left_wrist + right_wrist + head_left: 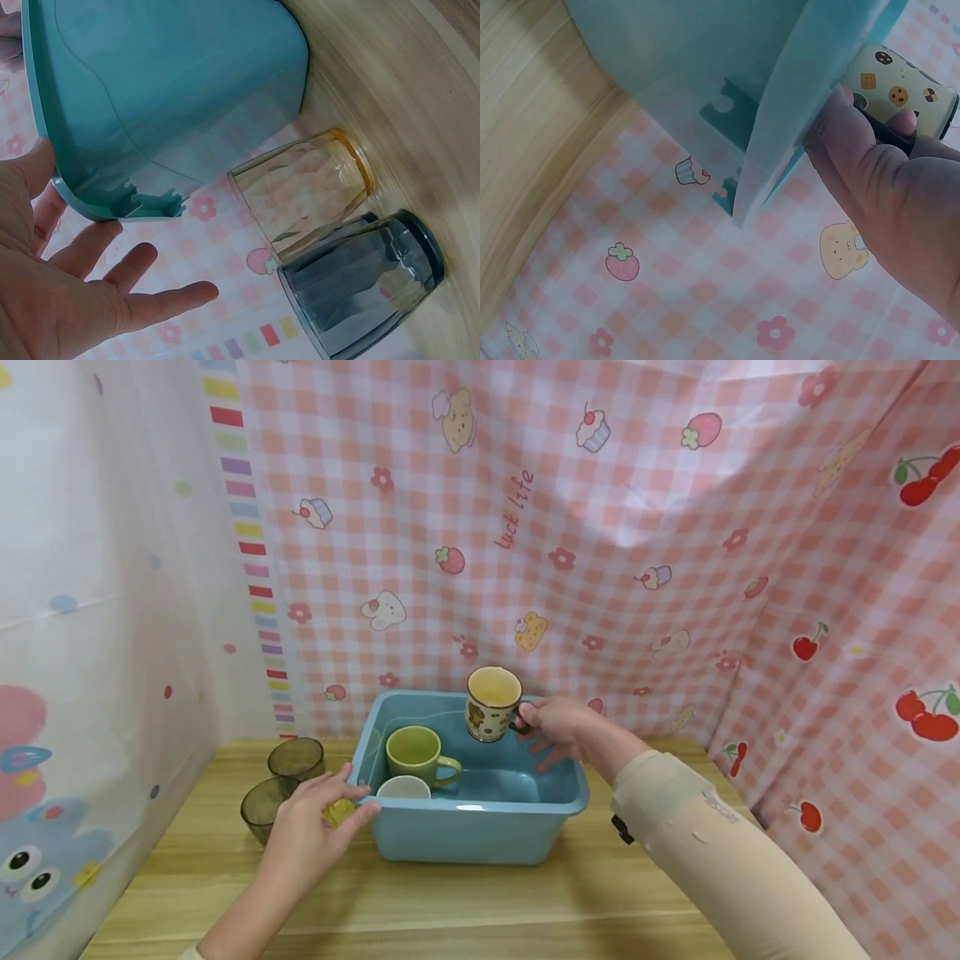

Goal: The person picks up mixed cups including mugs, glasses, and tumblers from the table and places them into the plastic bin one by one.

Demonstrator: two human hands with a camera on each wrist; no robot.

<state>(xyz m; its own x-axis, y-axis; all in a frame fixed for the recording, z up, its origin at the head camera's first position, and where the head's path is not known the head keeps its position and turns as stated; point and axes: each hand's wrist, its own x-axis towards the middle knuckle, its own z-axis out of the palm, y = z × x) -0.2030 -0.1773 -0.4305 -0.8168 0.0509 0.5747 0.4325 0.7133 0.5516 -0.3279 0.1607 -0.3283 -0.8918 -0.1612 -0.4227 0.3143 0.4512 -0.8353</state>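
Observation:
My right hand (562, 727) grips the dark handle of a cream mug (487, 714) with a brown pattern, held upright over the back of a blue plastic basin (472, 831). In the right wrist view the mug (904, 86) shows small cookie pictures. My left hand (311, 814) touches the basin's left front corner, its thumb and fingers (172, 300) spread and mostly straight. Inside the basin, at its left, stand a green mug (415, 756) and a white cup (405, 788), the latter partly hidden by the front wall.
Two dark tinted glasses (296, 758) stand on the wooden table (450, 914), left of the basin. A yellowish clear glass (304, 187) is beside them, mostly behind my left hand in the head view. A pink checked cloth (480, 527) hangs behind the basin.

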